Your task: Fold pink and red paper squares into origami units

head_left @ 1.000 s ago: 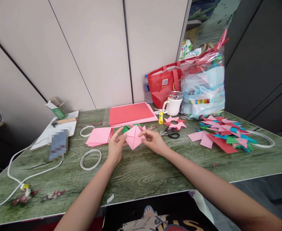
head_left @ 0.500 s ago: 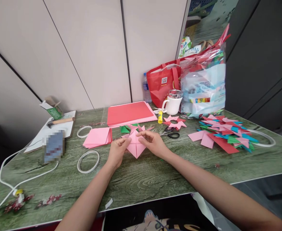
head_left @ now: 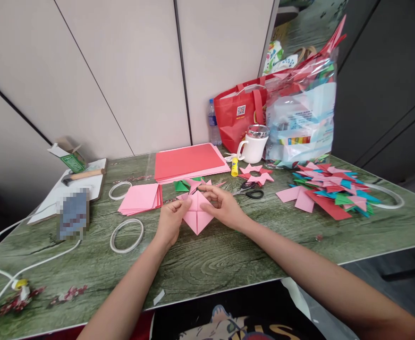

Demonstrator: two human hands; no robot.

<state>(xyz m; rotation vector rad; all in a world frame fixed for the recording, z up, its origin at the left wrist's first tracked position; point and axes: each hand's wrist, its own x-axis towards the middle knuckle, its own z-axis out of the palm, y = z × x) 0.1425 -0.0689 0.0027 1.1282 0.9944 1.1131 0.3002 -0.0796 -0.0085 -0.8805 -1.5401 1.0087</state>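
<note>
A creased pink origami paper (head_left: 198, 218), folded to a diamond shape, is held just above the table between both hands. My left hand (head_left: 173, 216) pinches its left side with thumb and fingers. On the other side, my right hand (head_left: 223, 206) grips the right corner, thumb in front and fingers behind. Just behind the hands lie green folded pieces (head_left: 182, 185) and pink folded pieces (head_left: 207, 183), partly hidden by the fingers. To the left sits a stack of pink paper squares (head_left: 140, 198) with red sheets under it.
Black scissors (head_left: 254, 193), a glue stick (head_left: 234, 167), a pink and red paper ring (head_left: 256, 174) and a white mug (head_left: 254, 147) stand or lie behind. Folded coloured pieces (head_left: 334, 186) are heaped at right. Tape rolls (head_left: 127, 236) and a hammer (head_left: 83, 176) lie left.
The view has shifted slightly. Both hands still hold the pink paper at nearly the same place; the right fingers have spread a little along its upper edge.
</note>
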